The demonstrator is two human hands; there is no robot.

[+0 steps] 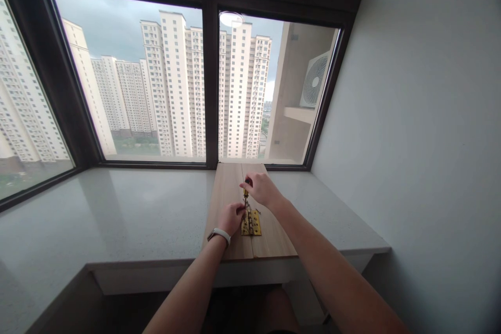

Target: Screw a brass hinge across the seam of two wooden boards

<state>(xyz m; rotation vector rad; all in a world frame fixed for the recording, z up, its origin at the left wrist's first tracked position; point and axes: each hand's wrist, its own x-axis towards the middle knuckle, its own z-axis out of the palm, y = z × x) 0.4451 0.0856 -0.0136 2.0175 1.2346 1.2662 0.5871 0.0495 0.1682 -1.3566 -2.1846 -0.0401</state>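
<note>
A brass-coloured hinge (251, 223) lies open across the seam between two wooden boards (227, 182). My right hand (263, 189) is closed round the handle of a yellow and black screwdriver (246, 193), held upright with its shaft pointing down at the hinge's upper left part. Beside the shaft's lower end, my left hand (231, 218) has thumb and finger pinched together at the hinge's left leaf. Whatever sits between those fingertips is too small to make out. A few small dark screws (249, 205) appear to lie just beyond the hinge.
The boards rest on a pale stone windowsill counter (148, 219), whose front edge faces me. Dark-framed windows (212, 88) rise behind it. A white wall (415, 115) bounds the right side.
</note>
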